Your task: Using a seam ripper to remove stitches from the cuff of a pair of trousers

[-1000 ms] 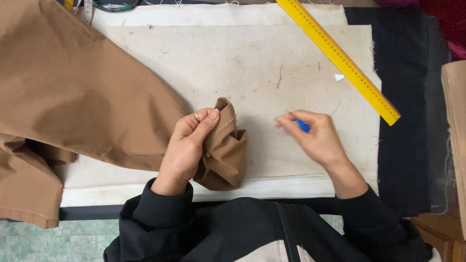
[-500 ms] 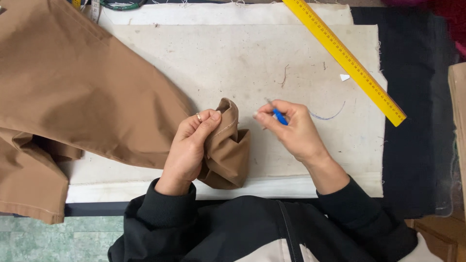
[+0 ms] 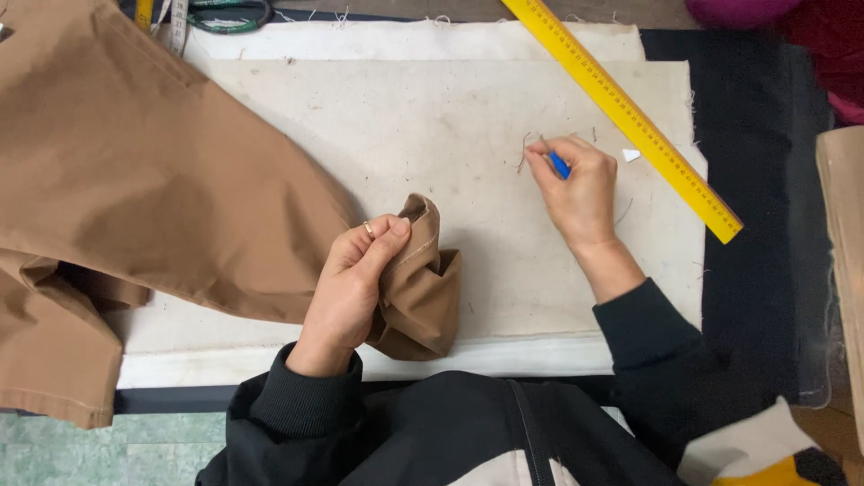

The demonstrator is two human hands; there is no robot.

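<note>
on the pale work cloth (image 3: pixel 378 117) our left hand (image 3: pixel 353 286) pinches the bunched brown fabric (image 3: pixel 180 198); apart to its right, our right hand (image 3: pixel 576 187) grips a small blue tool (image 3: pixel 559 166) near the yellow ruler (image 3: pixel 621 108).

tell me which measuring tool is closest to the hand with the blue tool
The long yellow ruler, lying diagonally just beyond the right hand. The tape measure lies far off at the top left edge.
</note>
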